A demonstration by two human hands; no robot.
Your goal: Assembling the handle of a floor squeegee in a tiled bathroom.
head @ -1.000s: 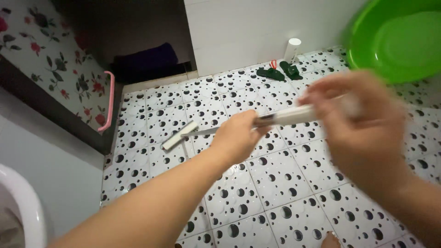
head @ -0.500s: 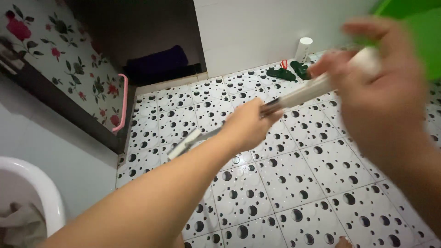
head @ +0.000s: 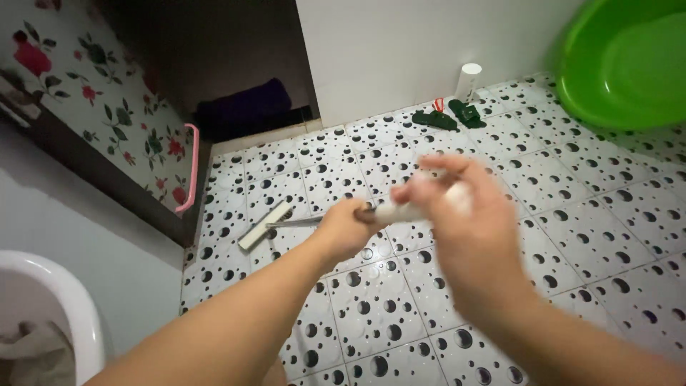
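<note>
Long-handled floor brush (head: 266, 224) at frame centre: pale flat head, thin metal shaft, white grip. One brush, one green basin (head: 623, 64) upper right, two dark sandals (head: 449, 116), one white roll (head: 468, 78) by the wall. Both hands wrapped around the handle, left hand (head: 344, 230) on the shaft, blurred right hand (head: 464, 221) on the grip, head resting on the spotted floor (head: 572, 207) left of both
</note>
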